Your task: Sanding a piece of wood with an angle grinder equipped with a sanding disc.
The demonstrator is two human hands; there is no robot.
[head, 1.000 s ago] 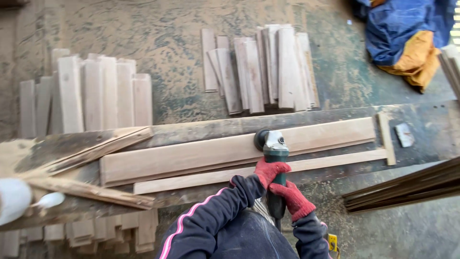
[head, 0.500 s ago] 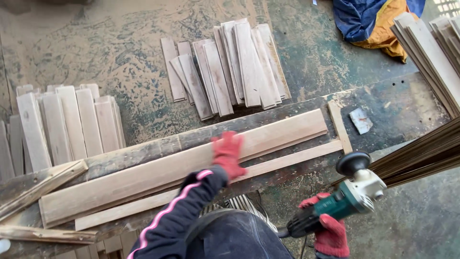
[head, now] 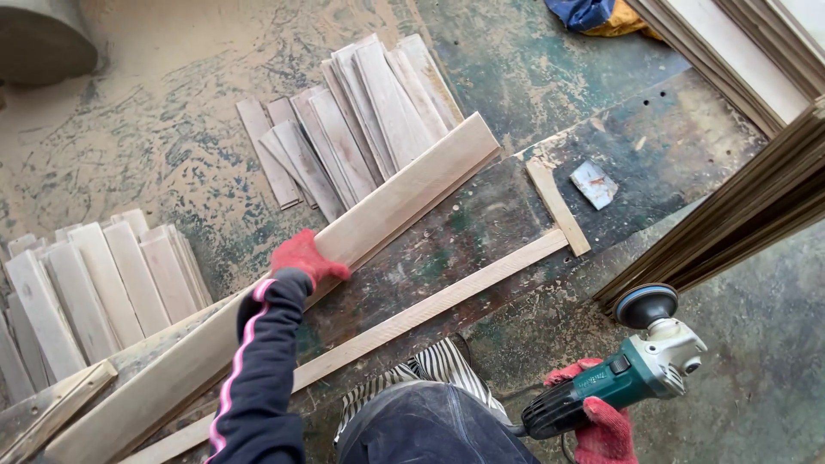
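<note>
- The left hand [head: 305, 255], in a red glove, lies on the long pale board [head: 284, 283]; its fingers curl over the board's far edge and grip it about midway along its length.
- The long pale board runs slantwise across the table [head: 481, 215], its far end reaching past the table's back edge toward the fanned pile of short boards [head: 344, 129]; its near end drops toward the lower left corner of the view.
- The right hand [head: 597, 421], also in a red glove, hangs off the table's near edge, well apart from the long pale board; its fingers are closed round the dark handle of the green angle grinder [head: 627, 369].
- The green angle grinder has its black sanding disc [head: 646, 305] turned up and away from the table, just beside the stack of dark strips [head: 730, 223] that slants in from the right.
- A thin wooden strip [head: 412, 314] lies on the table parallel to the long pale board, nearer the person; a short strip [head: 557, 206] crosses its far end, with a small grey scrap [head: 594, 184] just beyond.
- A second row of short boards [head: 103, 275] lies on the dusty floor left of the long pale board; a blue and orange cloth [head: 593, 15] sits at the top edge.
</note>
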